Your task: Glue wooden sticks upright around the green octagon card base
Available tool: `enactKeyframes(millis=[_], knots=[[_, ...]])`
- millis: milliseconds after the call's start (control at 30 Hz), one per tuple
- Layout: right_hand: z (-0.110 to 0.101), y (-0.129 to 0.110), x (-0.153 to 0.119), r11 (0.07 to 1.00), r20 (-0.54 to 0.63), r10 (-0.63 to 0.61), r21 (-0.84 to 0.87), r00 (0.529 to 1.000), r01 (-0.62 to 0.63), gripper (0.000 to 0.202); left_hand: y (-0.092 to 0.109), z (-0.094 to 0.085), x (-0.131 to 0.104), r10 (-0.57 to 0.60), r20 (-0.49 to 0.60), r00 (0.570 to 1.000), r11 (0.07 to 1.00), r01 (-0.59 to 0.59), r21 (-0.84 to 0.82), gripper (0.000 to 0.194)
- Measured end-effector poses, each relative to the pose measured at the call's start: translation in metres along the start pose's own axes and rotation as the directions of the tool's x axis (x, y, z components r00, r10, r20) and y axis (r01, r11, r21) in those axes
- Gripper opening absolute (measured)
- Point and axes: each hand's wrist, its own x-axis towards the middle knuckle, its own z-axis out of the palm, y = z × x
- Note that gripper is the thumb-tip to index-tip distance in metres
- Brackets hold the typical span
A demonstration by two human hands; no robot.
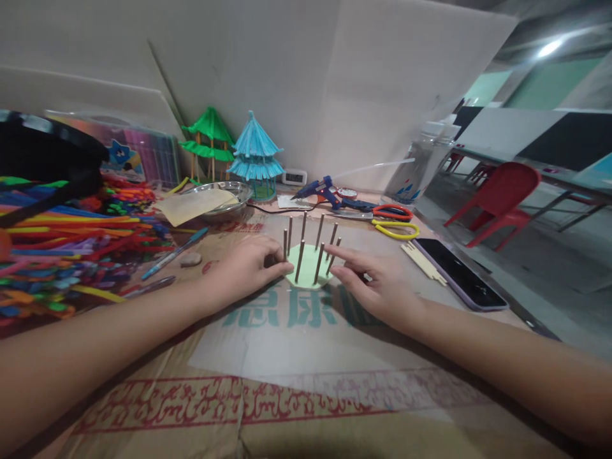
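A pale green, many-sided base (310, 264) lies flat on the covered table, with several thin brown sticks (299, 261) standing upright around its edge. My left hand (258, 261) is at the base's left side, fingers curled and thumb tip on its edge beside a stick. From the right, my right hand (370, 277) reaches in with index finger stretched and thumb apart, both tips close to the right-hand sticks. Whether those tips press on a stick is hard to tell.
Behind stand a blue tiered pavilion model (257, 156) and a green one (210, 143). A blue glue gun (327, 191) and scissors (394, 220) lie at the back. Pipe cleaners (71, 248) heap up at left; a phone (459, 274) and pale sticks (423, 261) lie right.
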Motion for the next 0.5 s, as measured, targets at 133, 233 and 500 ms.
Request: enactKeyframes(millis=[133, 233, 500], knots=[[0.006, -0.002, 0.003, 0.995, 0.015, 0.095, 0.030, 0.995, -0.096, 0.028, 0.000, 0.001, 0.000, 0.015, -0.006, 1.000, 1.000, -0.015, 0.014, 0.025], [0.012, -0.005, 0.008, 0.983, 0.043, 0.179, 0.042, 0.983, -0.180, 0.028, -0.001, 0.002, 0.000, 0.027, -0.010, 1.000, 1.000, -0.027, 0.008, 0.027], [0.015, -0.007, 0.011, 0.990, 0.127, 0.142, -0.023, 0.982, -0.141, 0.028, 0.000, 0.002, -0.001, 0.038, -0.017, 0.999, 0.999, -0.038, -0.002, 0.027]])
